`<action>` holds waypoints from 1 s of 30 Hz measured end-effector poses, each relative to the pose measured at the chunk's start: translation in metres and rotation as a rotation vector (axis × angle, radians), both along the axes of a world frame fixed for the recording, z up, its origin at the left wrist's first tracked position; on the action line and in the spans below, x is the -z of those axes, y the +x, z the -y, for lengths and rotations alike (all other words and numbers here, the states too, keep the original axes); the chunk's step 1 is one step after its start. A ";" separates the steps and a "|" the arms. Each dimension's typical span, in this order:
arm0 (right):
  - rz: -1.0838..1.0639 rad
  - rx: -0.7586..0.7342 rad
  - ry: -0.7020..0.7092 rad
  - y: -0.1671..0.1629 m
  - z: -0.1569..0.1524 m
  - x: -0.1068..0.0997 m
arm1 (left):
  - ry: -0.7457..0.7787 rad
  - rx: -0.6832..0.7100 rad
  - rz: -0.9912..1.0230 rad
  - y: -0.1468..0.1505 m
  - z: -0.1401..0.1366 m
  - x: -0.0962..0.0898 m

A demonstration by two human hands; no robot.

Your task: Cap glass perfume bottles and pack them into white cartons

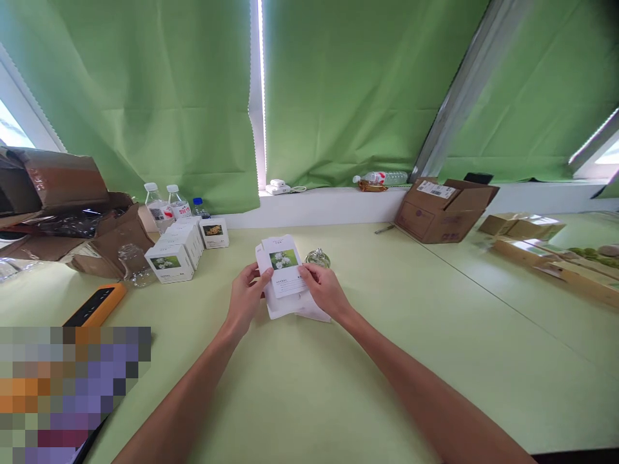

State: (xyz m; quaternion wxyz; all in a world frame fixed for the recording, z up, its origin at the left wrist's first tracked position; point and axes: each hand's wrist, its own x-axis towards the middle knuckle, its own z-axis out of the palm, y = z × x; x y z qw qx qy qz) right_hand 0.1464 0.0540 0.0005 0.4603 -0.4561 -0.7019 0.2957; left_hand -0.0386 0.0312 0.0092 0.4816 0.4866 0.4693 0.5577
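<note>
Between my hands is a flattened white carton [283, 260] printed with white flowers on green leaves. My left hand [248, 291] pinches its left edge, thumb on the front. My right hand [325, 287] grips the right edge, fingers closed. Just behind my right hand sits a small round glass or metal-looking item [318, 258], partly covered by the hand. A pale flat piece [314, 308] lies on the table beneath the carton; what it is, I cannot tell.
At left stand several white printed boxes [169, 263], a clear jar [135, 265], bottles [158, 207] and an open cardboard box [104, 225]. An orange-black power strip [97, 306] lies nearer. Another cardboard box [435, 211] and a pen [384, 229] are at back right.
</note>
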 end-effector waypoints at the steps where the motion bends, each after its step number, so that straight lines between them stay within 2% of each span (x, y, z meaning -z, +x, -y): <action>1: -0.016 -0.001 -0.007 0.000 0.000 -0.001 | 0.016 0.032 -0.009 0.001 0.001 -0.001; 6: -0.096 -0.029 -0.049 0.000 0.002 -0.006 | 0.012 0.170 -0.030 0.004 0.005 -0.005; 10: -0.095 -0.053 -0.056 -0.001 0.002 -0.006 | -0.040 0.199 0.030 0.002 0.004 -0.005; 16: -0.184 -0.111 -0.137 0.000 0.001 -0.002 | -0.064 0.125 0.109 -0.005 0.000 -0.007; 23: -0.139 -0.202 -0.117 0.003 0.006 -0.007 | -0.084 -0.027 0.084 -0.011 -0.006 -0.001; 30: -0.062 -0.332 -0.107 0.001 0.014 -0.015 | -0.102 -0.038 0.118 -0.015 -0.007 -0.002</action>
